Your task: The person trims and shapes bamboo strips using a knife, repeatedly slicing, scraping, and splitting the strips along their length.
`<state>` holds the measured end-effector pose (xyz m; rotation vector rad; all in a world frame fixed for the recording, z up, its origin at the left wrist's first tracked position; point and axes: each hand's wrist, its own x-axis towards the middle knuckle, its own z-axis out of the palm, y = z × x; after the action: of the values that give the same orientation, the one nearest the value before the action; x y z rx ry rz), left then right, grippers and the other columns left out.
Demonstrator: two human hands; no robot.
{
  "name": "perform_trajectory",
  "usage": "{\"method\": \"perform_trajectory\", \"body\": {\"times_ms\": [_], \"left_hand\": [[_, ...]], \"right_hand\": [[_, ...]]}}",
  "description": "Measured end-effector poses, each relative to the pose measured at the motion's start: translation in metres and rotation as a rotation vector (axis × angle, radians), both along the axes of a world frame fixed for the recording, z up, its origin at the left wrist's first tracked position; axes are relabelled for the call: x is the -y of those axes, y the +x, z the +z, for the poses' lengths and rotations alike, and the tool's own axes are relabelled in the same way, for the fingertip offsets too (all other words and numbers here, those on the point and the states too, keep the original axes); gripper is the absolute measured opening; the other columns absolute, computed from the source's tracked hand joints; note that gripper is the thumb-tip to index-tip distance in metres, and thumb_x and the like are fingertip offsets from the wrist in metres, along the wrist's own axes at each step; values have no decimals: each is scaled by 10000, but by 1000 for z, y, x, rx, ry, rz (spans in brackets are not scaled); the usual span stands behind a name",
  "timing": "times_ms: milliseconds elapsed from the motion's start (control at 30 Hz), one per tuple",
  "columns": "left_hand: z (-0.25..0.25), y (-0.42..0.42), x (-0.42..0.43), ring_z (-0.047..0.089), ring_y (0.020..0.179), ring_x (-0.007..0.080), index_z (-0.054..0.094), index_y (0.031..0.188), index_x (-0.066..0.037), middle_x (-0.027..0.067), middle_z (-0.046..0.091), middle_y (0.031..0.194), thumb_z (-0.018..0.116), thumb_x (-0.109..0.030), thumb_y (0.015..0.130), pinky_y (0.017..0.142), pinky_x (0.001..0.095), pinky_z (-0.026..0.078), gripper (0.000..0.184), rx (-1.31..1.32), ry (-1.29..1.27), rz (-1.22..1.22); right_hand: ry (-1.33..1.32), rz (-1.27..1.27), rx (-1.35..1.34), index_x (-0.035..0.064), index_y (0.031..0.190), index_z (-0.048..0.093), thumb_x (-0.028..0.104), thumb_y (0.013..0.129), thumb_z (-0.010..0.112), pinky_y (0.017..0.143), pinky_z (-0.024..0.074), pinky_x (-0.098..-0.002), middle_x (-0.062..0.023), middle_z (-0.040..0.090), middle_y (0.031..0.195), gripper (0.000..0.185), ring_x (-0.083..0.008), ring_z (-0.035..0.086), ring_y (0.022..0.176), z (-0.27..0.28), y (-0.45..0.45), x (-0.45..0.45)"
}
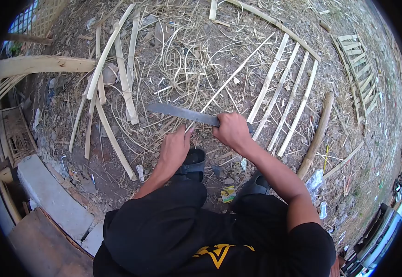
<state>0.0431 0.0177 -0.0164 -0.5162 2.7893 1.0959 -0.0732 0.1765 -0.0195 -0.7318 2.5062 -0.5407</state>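
My right hand (232, 132) is closed round the handle of a large knife (182, 113), whose broad grey blade points left, above my left hand. A thin pale strip (238, 70) runs from the upper right down past the blade to my left hand (175, 144). The thumb and fingers of that hand pinch the strip's lower end, just below the blade. The blade lies across the strip near its lower part; whether the edge has entered it cannot be made out.
Long pale slats (270, 76) lie on the right, others (125, 69) on the left. Curled shavings (178, 60) cover the ground ahead. Nearby are a thick stick (318, 134), a slatted frame (360, 69), concrete blocks (53, 196) and a wide plank (44, 64).
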Motion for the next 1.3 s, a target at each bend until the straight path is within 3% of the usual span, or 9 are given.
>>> {"method": "perform_trajectory", "body": {"times_ms": [133,233,633,733,933,1000,1067,1100,1300], "left_hand": [[-1,6,0,597,592,447,548,841,25,250,554,574,522,-223,973,515,517,449,281,60,8,-9],[0,1,5,598,594,450,548,848,13,250,560,578,524,-229,971,518,519,458,273,116,-13,26],[12,26,11,595,584,444,545,869,-15,227,581,588,532,-260,964,527,526,454,263,167,-186,-7],[14,41,4,595,590,446,551,853,-23,225,581,588,539,-273,961,541,523,457,272,161,-177,-11],[14,35,10,585,581,444,576,812,6,222,578,588,549,-329,955,557,514,454,365,224,-120,26],[10,27,10,548,556,400,601,850,43,212,547,586,541,-348,965,558,455,422,412,355,62,29],[11,18,14,505,521,364,608,844,58,199,525,567,539,-363,965,552,432,410,443,322,118,26],[14,13,16,499,520,358,609,845,59,198,523,568,535,-362,967,551,430,407,445,346,138,34],[6,6,26,485,523,336,602,846,64,199,520,582,520,-357,975,549,425,393,448,235,148,34]], "right_hand": [[78,54,-66,18,706,670,192,685,651,645,556,-440,-204,652,658,177,-354,672,635,-23,-27,-12],[96,-47,-145,24,716,680,248,654,723,642,558,-428,-197,661,671,236,-341,681,640,-26,-36,-8],[184,-129,-133,47,692,686,223,655,720,641,559,-429,-171,666,665,183,-337,677,640,-39,-64,-37],[72,-81,-262,42,667,682,198,649,701,626,557,-425,-176,661,652,158,-324,675,622,-41,-60,-51],[218,-85,-112,2,690,680,173,678,636,647,560,-425,-205,660,674,176,-344,676,634,-31,-51,-45],[192,-104,-34,-55,725,676,178,688,615,689,553,-450,-254,660,721,244,-395,672,680,-29,-44,-48],[125,-209,322,-118,750,652,192,689,612,728,537,-471,-305,648,755,319,-441,661,731,-36,-41,-49],[23,-281,347,-158,761,623,229,704,630,754,523,-476,-342,626,754,391,-466,649,766,-32,-37,-49],[-13,-187,270,-98,732,642,302,775,648,733,526,-469,-302,623,701,403,-439,649,723,-3,-27,-36]]}}
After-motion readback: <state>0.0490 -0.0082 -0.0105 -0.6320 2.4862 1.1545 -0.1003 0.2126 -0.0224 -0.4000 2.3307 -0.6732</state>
